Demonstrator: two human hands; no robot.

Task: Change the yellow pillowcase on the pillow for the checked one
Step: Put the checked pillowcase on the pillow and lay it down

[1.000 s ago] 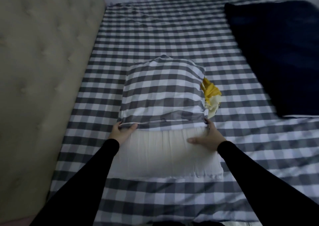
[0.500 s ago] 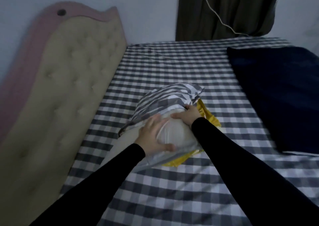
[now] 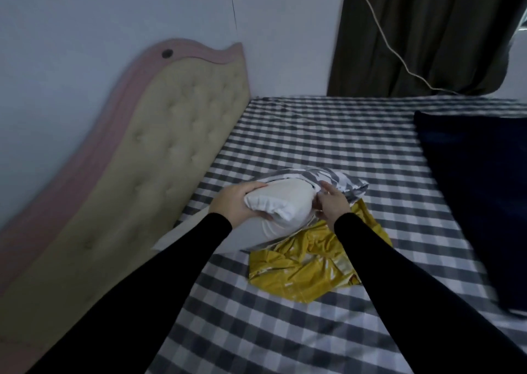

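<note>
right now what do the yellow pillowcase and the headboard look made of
Yellow pillowcase: seemingly a satiny, glossy cloth; its crumpled folds catch bright highlights. Headboard: apparently padded beige upholstery, matte, with button-tufted dimples and a pink border; whether fabric or faux leather is unclear.

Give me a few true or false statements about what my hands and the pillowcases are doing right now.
1. The left hand grips the white pillow. True.
2. The yellow pillowcase is on the pillow. False: it lies crumpled on the bed.
3. The checked pillowcase covers the whole pillow. False: the near end is bare.
4. The right hand is at the checked pillowcase's opening. True.
</note>
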